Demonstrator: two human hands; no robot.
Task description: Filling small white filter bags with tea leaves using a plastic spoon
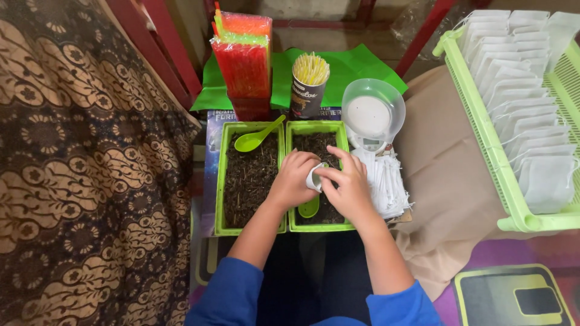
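My left hand (291, 180) and my right hand (347, 186) meet over the right green tray (318, 127) of dark loose tea leaves. Both hands grip a small white filter bag (314, 179) between their fingers. A green spoon (309, 207) lies in that tray, just below my hands, partly hidden. The left green tray (219, 181) also holds dark leaves, with a second green spoon (257, 137) resting at its far end. A pile of white empty bags (386, 181) lies right of my right hand.
A small scale with a clear bowl (373, 115) stands behind the pile. A cup of yellow sticks (309, 84) and packs of coloured straws (243, 57) stand at the back. A light green basket (483, 139) at right holds rows of filled white bags. Patterned cloth (84, 181) hangs left.
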